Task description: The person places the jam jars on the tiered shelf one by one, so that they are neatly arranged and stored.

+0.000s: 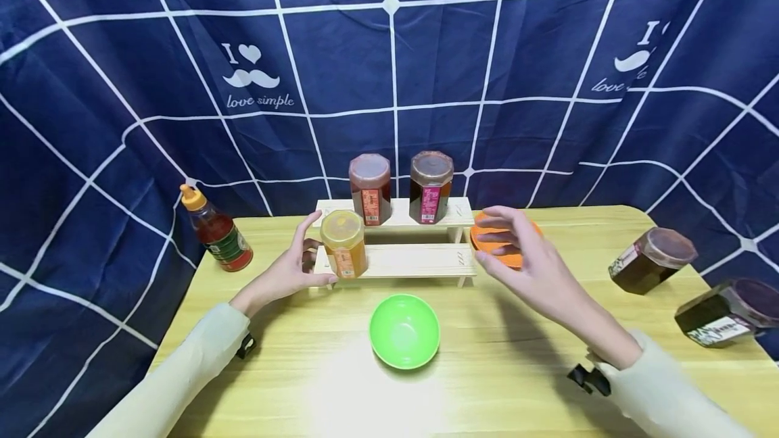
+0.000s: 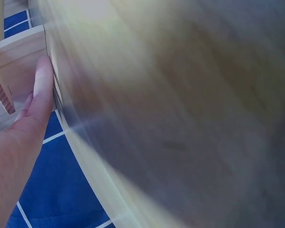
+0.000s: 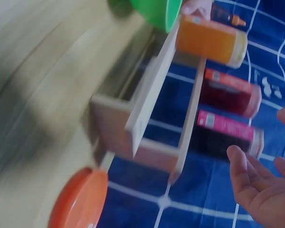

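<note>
My left hand (image 1: 291, 263) is at the left end of a two-step wooden rack (image 1: 414, 261). Its thumb reaches along the lower step and its forefinger toward the upper one. In the left wrist view a straight finger (image 2: 43, 85) lies along the rack's end panel (image 2: 23, 66). A jar with amber contents (image 1: 343, 249) stands on the lower step beside this hand. On the upper step are a red jar (image 1: 370, 191) and a dark jar with a pink label (image 1: 431, 189). My right hand (image 1: 535, 262), holding nothing, is raised off the rack's right end, overlapping an orange bowl (image 1: 511, 261).
A green bowl (image 1: 404, 332) sits in front of the rack. On the left stands a sauce bottle with a yellow cap (image 1: 220, 235). Two dark jars, one farther back (image 1: 650, 261) and one nearer (image 1: 724, 316), stand at the right. A blue checked curtain (image 1: 438, 59) closes off the back.
</note>
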The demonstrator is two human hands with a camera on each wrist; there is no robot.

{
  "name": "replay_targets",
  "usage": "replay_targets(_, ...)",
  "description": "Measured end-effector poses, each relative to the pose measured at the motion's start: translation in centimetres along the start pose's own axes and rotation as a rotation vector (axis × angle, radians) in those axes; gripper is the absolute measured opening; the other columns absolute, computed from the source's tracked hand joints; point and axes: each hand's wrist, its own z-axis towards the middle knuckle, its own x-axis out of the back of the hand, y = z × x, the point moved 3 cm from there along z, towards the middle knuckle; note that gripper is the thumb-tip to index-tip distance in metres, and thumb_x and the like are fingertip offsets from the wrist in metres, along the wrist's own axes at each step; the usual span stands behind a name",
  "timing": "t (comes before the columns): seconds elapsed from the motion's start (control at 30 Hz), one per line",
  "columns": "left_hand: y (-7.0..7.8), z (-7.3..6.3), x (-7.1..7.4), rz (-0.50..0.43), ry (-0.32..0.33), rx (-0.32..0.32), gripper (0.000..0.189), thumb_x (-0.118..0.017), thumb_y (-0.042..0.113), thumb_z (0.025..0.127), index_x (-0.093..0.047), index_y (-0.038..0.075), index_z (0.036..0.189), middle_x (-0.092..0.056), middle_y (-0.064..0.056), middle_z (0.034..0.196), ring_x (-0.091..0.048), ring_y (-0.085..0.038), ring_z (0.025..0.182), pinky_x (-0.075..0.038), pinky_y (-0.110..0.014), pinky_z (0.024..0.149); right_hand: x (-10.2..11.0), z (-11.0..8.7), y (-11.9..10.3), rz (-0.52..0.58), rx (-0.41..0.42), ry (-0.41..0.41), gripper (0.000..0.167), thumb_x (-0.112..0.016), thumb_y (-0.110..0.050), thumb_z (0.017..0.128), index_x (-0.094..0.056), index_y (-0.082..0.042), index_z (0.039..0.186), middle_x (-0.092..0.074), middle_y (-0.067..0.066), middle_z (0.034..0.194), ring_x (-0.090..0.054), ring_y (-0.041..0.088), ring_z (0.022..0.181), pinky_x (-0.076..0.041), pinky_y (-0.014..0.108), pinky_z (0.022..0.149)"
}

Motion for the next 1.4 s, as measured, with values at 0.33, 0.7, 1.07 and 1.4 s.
replay_targets(0.33, 0.2, -0.1, -0.1, -0.005, 0.002, 0.007, 0.125, -0.091, 0.010, 0.091, -0.001, 0.037, 0.173, -0.062, -0.023, 0.131, -0.066, -0.035, 0.112, -0.053, -0.040, 0.086, 4.5, -3.3, 2.3, -0.045, -0.001, 0.118, 0.069, -0.080, 0.008, 0.095, -0.051, -0.010, 0.154, -0.066, 0.000, 0.141, -0.069, 0.008, 0.119, -0.053, 0.015, 0.090)
replay_targets(0.7, 0.2, -0.3, 0.2, 0.012, 0.008, 0.028, 0.124, -0.091, 0.014, 0.092, 0.000, 0.039, 0.173, -0.062, -0.021, 0.132, -0.063, -0.034, 0.112, -0.051, -0.044, 0.089, 8.4, -6.2, 4.5, -0.063, -0.038, 0.225, 0.077, -0.077, 0.019, 0.089, -0.048, -0.005, 0.156, -0.066, -0.007, 0.140, -0.068, -0.001, 0.117, -0.050, 0.010, 0.089)
replay_targets(1.07, 0.0, -0.4, 0.4, -0.005, 0.015, 0.030, 0.127, -0.092, 0.010, 0.091, 0.000, 0.040, 0.173, -0.062, -0.021, 0.133, -0.062, -0.033, 0.114, -0.052, -0.043, 0.090, 12.0, -9.0, 6.3, -0.041, -0.067, 0.320, 0.079, -0.070, 0.030, 0.086, -0.047, 0.000, 0.155, -0.067, -0.002, 0.136, -0.070, 0.001, 0.114, -0.051, 0.011, 0.090)
replay_targets(1.4, 0.2, -0.1, 0.3, 0.006, 0.004, 0.019, 0.125, -0.091, 0.009, 0.091, 0.000, 0.039, 0.173, -0.063, -0.022, 0.133, -0.064, -0.034, 0.113, -0.051, -0.045, 0.090, 15.4, -12.6, 9.6, 0.117, -0.122, 0.593, 0.076, -0.058, 0.033, 0.085, -0.053, -0.003, 0.152, -0.071, -0.003, 0.133, -0.068, 0.002, 0.117, -0.047, 0.011, 0.096)
